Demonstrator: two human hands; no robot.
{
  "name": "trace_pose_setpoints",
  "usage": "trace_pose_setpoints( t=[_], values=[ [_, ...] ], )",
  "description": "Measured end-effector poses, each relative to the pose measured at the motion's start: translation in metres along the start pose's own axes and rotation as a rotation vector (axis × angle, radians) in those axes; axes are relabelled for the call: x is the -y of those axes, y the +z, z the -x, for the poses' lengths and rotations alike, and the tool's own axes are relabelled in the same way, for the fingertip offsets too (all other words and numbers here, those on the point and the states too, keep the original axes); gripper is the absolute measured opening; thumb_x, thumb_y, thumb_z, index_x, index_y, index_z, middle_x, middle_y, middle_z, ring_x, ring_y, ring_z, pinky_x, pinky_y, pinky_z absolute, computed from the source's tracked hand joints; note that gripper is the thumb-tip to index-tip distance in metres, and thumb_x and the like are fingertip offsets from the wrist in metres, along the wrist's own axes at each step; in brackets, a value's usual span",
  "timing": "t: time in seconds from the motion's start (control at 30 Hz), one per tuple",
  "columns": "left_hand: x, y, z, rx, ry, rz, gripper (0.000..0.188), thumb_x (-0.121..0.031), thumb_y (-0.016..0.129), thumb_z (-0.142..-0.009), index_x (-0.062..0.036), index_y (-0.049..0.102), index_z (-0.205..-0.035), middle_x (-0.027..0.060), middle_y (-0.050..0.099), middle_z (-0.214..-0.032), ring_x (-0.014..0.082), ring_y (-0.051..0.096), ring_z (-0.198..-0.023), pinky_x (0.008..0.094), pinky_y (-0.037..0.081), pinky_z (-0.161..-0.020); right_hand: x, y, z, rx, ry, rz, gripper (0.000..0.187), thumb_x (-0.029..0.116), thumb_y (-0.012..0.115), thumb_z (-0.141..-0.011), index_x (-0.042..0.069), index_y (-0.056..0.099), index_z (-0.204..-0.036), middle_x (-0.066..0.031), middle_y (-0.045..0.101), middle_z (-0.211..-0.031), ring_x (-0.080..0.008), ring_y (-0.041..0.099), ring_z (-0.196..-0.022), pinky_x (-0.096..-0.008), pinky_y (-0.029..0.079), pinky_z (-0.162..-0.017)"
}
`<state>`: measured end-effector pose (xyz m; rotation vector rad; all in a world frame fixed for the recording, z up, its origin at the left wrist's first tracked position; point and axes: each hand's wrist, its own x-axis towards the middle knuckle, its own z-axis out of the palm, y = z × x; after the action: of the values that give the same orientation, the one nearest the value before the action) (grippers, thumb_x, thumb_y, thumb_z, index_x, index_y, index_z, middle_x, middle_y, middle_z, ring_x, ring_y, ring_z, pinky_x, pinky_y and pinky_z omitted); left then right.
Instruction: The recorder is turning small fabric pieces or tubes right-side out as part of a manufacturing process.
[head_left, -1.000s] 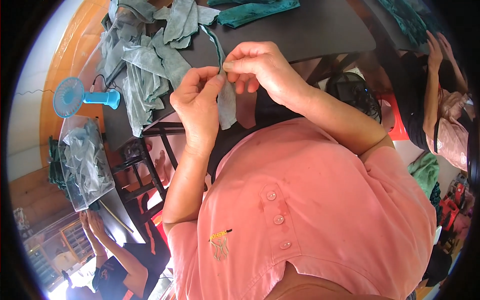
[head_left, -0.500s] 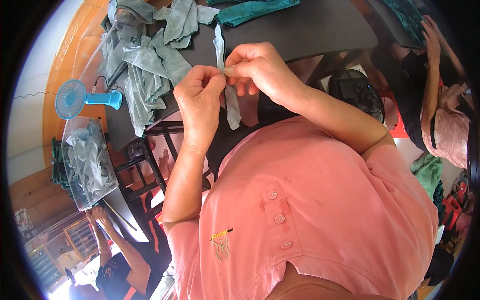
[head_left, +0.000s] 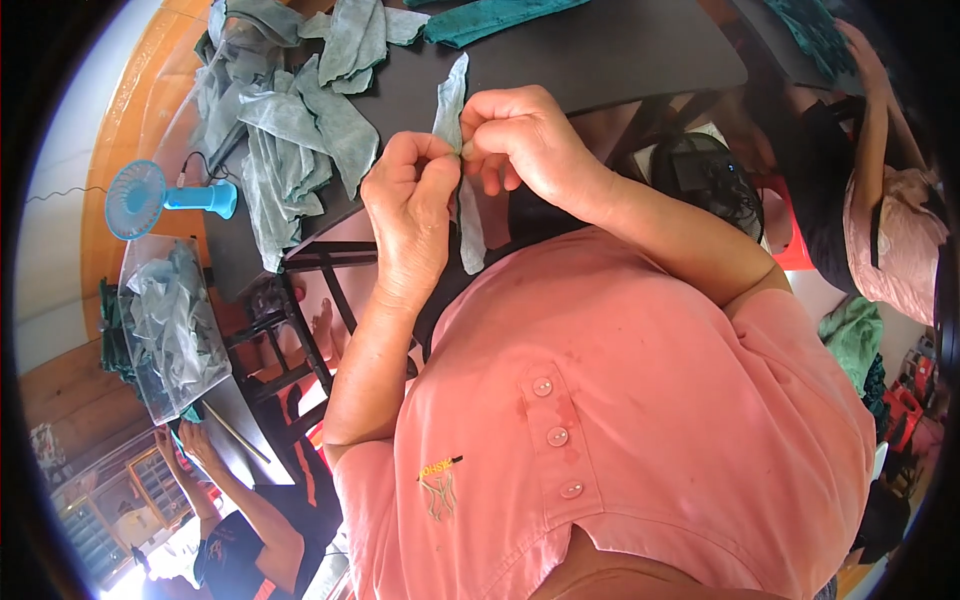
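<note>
A narrow strip of pale grey-green fabric (head_left: 451, 98) hangs between my hands, over the near edge of the dark table. One end points up toward the table and the other drops toward my lap. My left hand (head_left: 412, 190) pinches the strip near its middle with thumb and forefinger. Right beside it, my right hand (head_left: 525, 142) pinches the same spot, its other fingers curled. The fingertips nearly touch, and a tiny greenish bit shows between them. Exactly what they work on there is too small to make out.
Crumpled grey-green fabric pieces (head_left: 285, 140) lie on the dark table (head_left: 640, 60) at left, darker teal cloth (head_left: 505, 20) at the far edge. A blue fan (head_left: 137, 200) stands left, near a clear bin (head_left: 175, 330) of fabric. People work at lower left and far right.
Both hands have shifted slightly right with the strip. Its upper end now leans right and shows broader. The person at lower left now has a bit of teal cloth at the hands.
</note>
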<state>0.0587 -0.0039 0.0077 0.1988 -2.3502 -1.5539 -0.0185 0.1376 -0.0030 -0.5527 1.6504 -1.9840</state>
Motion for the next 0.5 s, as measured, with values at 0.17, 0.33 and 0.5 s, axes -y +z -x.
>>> trace_pose_setpoints(
  t=[0.17,0.33,0.5],
  values=[
    [0.001,0.003,0.003,0.007,-0.247,0.472,0.008,-0.007,0.06,-0.085,0.001,0.063,-0.086,0.0017,0.059,-0.07,0.0079,0.053,-0.059,0.0221,0.043,-0.05,-0.003,-0.004,0.004,-0.014,0.004,-0.073,0.012,0.009,0.054,-0.074,-0.002,0.059,-0.072,-0.0097,0.062,-0.063,-0.0135,0.056,-0.047,-0.0262,0.04,-0.043],
    [-0.005,0.011,0.011,0.034,-0.248,0.339,0.01,-0.008,0.065,-0.088,0.0011,0.063,-0.086,0.0009,0.062,-0.074,0.0083,0.056,-0.063,0.023,0.044,-0.053,-0.003,-0.011,0.006,-0.067,-0.025,-0.027,0.011,0.007,0.054,-0.076,-0.002,0.06,-0.073,-0.0078,0.061,-0.063,-0.0122,0.054,-0.047,-0.0253,0.04,-0.043],
    [0.008,0.017,0.003,-0.041,0.329,-0.166,0.009,-0.004,0.067,-0.083,0.001,0.059,-0.083,0.0044,0.058,-0.073,0.0136,0.055,-0.06,0.0266,0.044,-0.056,-0.005,-0.011,0.01,-0.084,-0.085,-0.005,0.011,0.005,0.054,-0.076,-0.003,0.061,-0.074,-0.007,0.061,-0.062,-0.011,0.054,-0.047,-0.0255,0.041,-0.043]
  ],
)
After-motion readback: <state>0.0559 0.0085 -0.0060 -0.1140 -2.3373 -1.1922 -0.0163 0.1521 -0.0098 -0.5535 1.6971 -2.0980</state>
